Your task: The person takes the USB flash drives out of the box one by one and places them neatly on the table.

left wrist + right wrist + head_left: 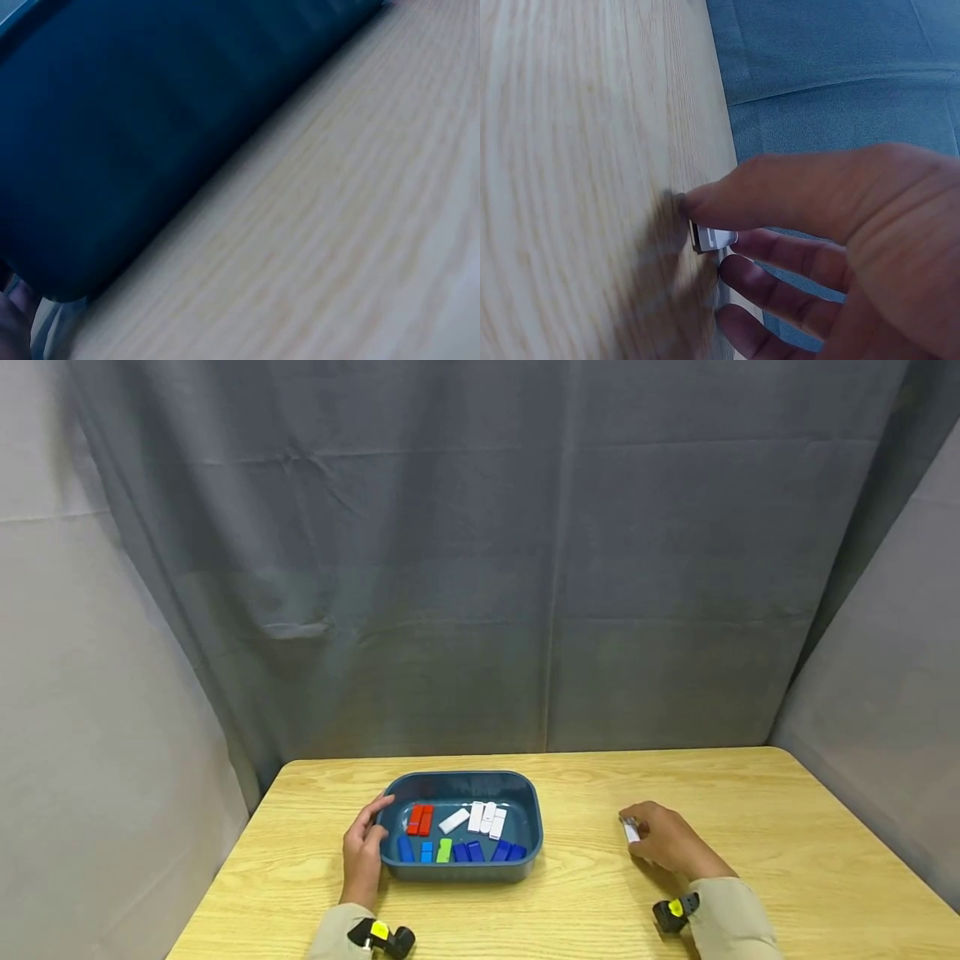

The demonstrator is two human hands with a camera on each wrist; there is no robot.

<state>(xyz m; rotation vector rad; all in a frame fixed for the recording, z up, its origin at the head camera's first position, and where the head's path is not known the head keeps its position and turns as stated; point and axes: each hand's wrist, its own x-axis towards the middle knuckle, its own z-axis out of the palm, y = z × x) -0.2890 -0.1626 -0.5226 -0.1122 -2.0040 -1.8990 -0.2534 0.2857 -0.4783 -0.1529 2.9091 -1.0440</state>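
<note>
A dark blue-green tray (457, 872) stands on the table, holding several small sticks that look like USB flash drives. My left hand (363, 858) rests against the tray's left side, its fingers fairly straight and touching the rim. In the left wrist view the tray's outer wall (150, 135) fills the upper left, and only a bit of the hand shows at the lower left. To the right of the tray, my right hand (667, 839) pinches a white USB stick (714, 238) between thumb and fingers, close to the tabletop.
Red sticks (420, 820), white sticks (487, 819), a green stick (444, 850) and several blue sticks (468, 852) lie inside the tray. The light wooden table (585, 893) ends at a grey curtain (465, 610). Pale cloth walls (885, 693) stand on both sides.
</note>
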